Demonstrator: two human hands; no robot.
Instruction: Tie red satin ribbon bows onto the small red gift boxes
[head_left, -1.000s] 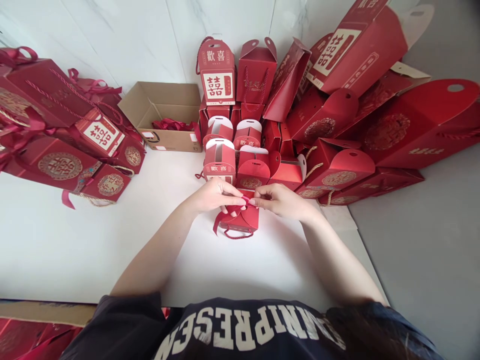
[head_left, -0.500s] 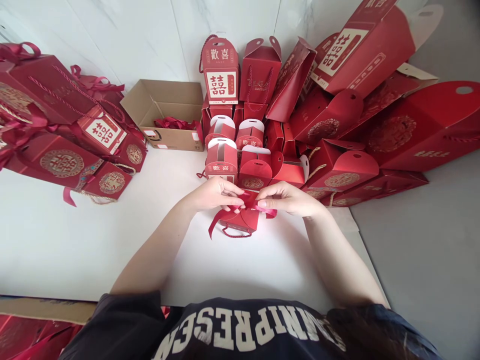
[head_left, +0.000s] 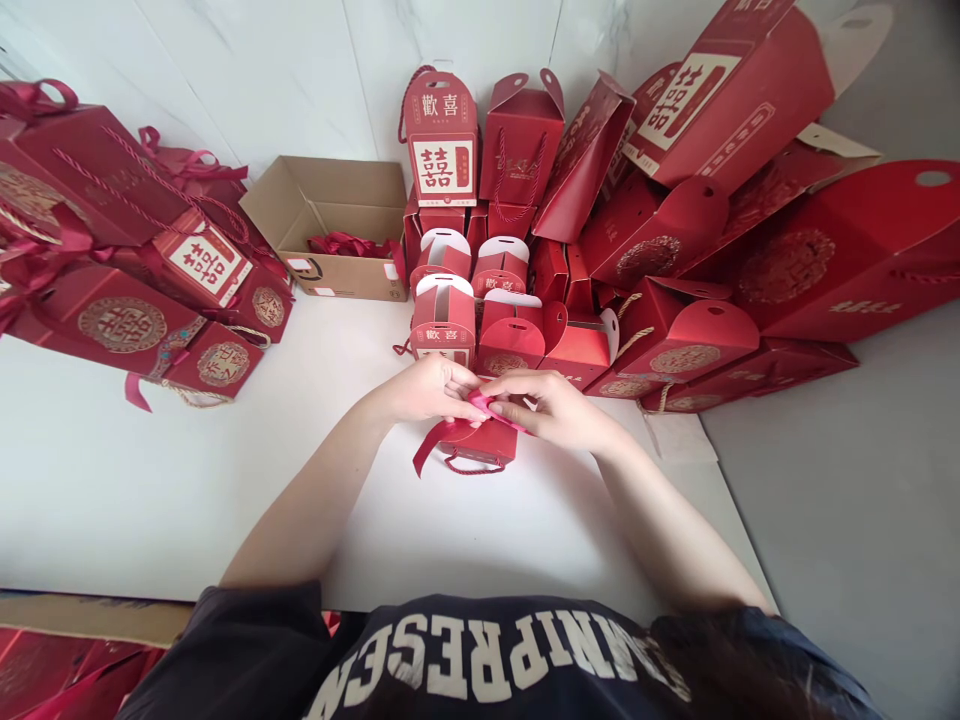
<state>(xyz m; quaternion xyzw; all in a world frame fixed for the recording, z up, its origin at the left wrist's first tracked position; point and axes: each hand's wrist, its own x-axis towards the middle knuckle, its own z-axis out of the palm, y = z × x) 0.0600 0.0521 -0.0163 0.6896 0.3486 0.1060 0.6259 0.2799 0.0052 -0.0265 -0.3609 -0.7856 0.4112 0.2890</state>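
A small red gift box (head_left: 484,441) with a twisted cord handle (head_left: 474,467) stands on the white table in front of me. Over its top runs a shiny red ribbon (head_left: 430,446), one tail hanging down at the left. My left hand (head_left: 435,388) pinches the ribbon above the box, thumb and fingers together. Close against it, my right hand (head_left: 553,408) is closed on the ribbon too, its thumb and forefinger at the crossing. The fingers partly hide the box's top and the ribbon's crossing.
Behind the box stand several small red boxes (head_left: 511,330). Larger red boxes (head_left: 667,230) pile up at the right. Ribbon-tied boxes (head_left: 124,320) stand at the left. An open cardboard box (head_left: 352,283) holds loose red ribbon. Another carton (head_left: 90,617) with red boxes is at lower left.
My right hand has moved left with its ribbon end, bringing it against my left hand, and the ribbon now crosses between my fingers. The left hand and the box have barely moved.
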